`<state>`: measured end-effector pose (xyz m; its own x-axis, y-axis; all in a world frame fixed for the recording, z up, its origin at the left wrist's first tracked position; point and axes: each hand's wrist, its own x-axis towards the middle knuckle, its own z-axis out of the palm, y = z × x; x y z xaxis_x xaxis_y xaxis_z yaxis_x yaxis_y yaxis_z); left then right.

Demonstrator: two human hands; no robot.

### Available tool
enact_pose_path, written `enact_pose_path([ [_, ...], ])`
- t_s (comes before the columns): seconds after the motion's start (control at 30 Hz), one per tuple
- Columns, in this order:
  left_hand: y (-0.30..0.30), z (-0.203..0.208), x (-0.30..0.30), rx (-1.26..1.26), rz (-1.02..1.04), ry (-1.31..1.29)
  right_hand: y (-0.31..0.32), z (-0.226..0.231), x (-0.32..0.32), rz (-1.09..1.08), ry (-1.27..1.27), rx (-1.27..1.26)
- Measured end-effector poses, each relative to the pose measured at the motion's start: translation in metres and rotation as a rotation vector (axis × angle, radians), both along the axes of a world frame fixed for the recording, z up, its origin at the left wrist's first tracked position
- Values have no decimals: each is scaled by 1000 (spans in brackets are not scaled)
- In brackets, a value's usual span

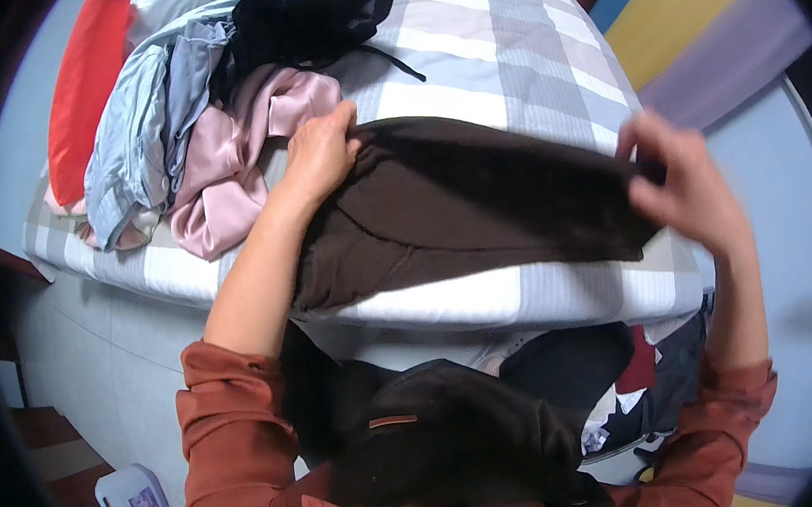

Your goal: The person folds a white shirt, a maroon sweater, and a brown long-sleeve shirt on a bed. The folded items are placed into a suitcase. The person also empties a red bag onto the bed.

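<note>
A dark brown pair of trousers, folded lengthwise, lies across the near edge of the bed with a curved seam showing. My left hand pinches its upper left corner, fingers closed on the cloth. At the right end, my right hand grips the trousers' narrow end between thumb and fingers; it is somewhat blurred. Just left of my left hand lies a crumpled pink satin garment.
Light blue clothing, a red piece and a black garment are heaped on the checked bedspread. Below the bed's edge an open suitcase holds clothes. A white jug stands lower left. A striped curtain hangs right.
</note>
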<state>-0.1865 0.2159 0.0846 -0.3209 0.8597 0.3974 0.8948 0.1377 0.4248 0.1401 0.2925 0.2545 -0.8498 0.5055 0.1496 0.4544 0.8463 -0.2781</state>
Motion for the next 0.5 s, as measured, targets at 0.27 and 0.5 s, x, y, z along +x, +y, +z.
enact_pose_path([
  [0.27,-33,24,11,323,-279,182,-131,-44,54,100,-170,-624],
  [0.5,-67,35,19,225,-432,300,-166,-121,37,189,-104,-475],
])
